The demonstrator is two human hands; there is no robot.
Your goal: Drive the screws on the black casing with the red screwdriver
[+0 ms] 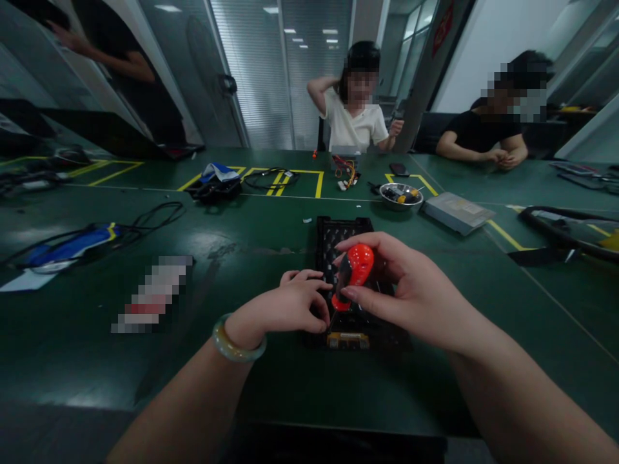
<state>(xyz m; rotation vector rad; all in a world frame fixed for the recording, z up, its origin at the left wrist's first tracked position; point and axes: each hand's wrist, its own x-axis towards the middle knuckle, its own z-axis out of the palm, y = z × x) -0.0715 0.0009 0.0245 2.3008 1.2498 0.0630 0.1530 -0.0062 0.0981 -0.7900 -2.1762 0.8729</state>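
Wrapped in my right hand (401,290) is a short, stubby screwdriver (360,263) with a red and black handle, tilted, its shaft pointing down and left. Under both hands lies a black open-frame case (344,223), longer than wide, with a perforated part at its far end. A small yellowish circuit board with a connector (348,339) shows at its near end. My left hand (302,303), with a bangle on its wrist, rests at the case's left side. Its thumb and index finger pinch close to the screwdriver's tip; whatever sits between them is hidden.
Beyond the case stand a metal bowl (400,196) of small parts, a grey metal box (457,212) and bundled coloured wires (345,173). Left are a blurred-out flat item (155,293) and a blue pouch (72,245) with black cables. People are across the green table (232,245).
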